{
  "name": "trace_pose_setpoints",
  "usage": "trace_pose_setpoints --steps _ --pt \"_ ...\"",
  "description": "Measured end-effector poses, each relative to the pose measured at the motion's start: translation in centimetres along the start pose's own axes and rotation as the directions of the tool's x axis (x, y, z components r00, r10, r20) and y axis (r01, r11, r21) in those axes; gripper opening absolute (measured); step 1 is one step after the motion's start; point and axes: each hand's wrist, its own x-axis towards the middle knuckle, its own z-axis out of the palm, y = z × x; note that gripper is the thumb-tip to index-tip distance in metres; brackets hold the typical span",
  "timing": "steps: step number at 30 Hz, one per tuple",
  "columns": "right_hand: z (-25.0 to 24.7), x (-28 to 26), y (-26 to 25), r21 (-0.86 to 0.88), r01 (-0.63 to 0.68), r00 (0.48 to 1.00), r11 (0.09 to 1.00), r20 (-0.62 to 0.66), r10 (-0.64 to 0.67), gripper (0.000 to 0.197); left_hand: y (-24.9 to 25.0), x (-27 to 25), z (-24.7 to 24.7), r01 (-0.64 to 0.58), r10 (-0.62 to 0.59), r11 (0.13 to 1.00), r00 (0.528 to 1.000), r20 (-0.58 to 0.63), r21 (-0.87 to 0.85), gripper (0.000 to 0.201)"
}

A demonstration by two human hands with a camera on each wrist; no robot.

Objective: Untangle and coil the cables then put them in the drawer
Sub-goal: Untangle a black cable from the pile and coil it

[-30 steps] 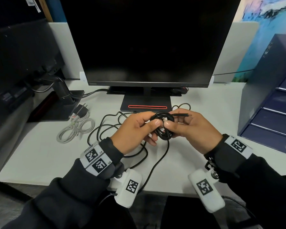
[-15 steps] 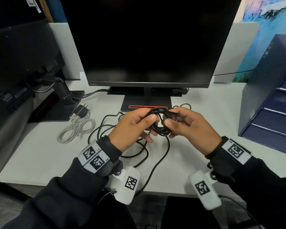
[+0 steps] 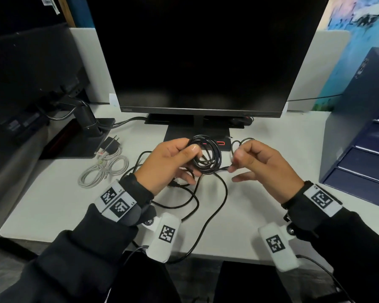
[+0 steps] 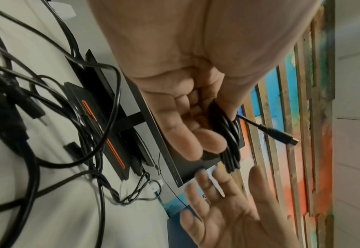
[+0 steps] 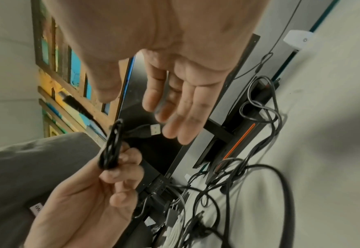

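1. Two hands: left hand [image 3: 169, 162], right hand [image 3: 263, 169]
2. One coiled black cable [image 3: 208, 156]
3. One coiled white cable [image 3: 103, 171] on the worktop [image 3: 53, 204]
4. Loose black cables [image 3: 208, 206], tangled; number unclear
5. Two monitors: main monitor [image 3: 201, 53], side monitor [image 3: 31, 68]
6. One blue drawer unit [image 3: 363, 136]

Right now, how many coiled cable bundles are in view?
2: a black coiled cable held in the left hand, and a white coiled cable lying on the white desk, left. Loose black cables aren't counted.
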Motion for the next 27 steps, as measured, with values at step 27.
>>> trace_pose_setpoints --steps 27 --pt "1.6 -0.5 0.1 -0.071 -0.144 0.990 0.987 -0.008 0.144 0.008 -1.2 -0.1 2.4 0.116 -0.116 0.993 0.991 -0.064 -0.004 0.024"
